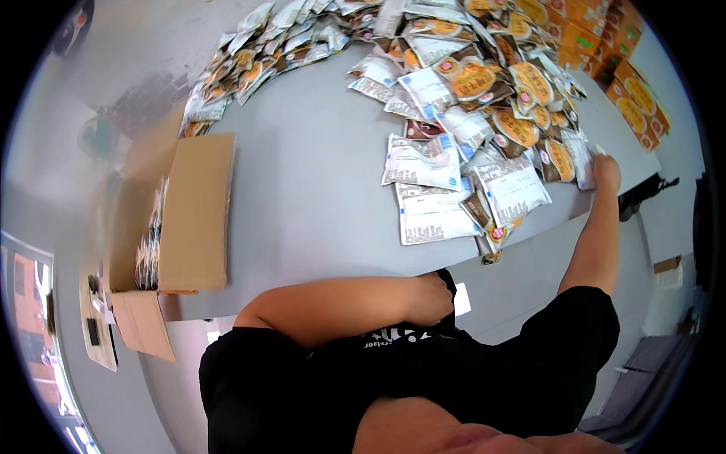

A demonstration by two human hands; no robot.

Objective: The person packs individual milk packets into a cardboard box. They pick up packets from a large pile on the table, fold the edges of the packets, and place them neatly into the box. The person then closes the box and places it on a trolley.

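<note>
1. Right hand (606, 172): extended to the right end of the table (302, 197), at the outer side of the large packet pile (473, 83). Its fingers are bent beside a white-backed packet (581, 157) and appear to touch its edge. Whether they have closed on it cannot be told from this view.

2. Left hand (432, 298): drawn in before the black shirt (408, 371), near the table's front edge, forearm lying across the body. The fingers appear curled; how tightly, and whether anything is gripped, cannot be determined.

3. Packets, main location: heaped on the right half of the table, overlapping at varied angles, some with white printed backs upward, others with brown-and-orange fronts upward. At the near side, one white-backed packet (422, 160) overlaps another (437, 216).

4. Packets, second location: a curved heap (265, 57) along the far left part of the table.

5. Cardboard box (203, 212): open at the table's left end, with a row of packets (150, 253) standing on edge inside.

6. Orange cartons (639, 102): grouped at the far right, beyond the main pile.
</note>
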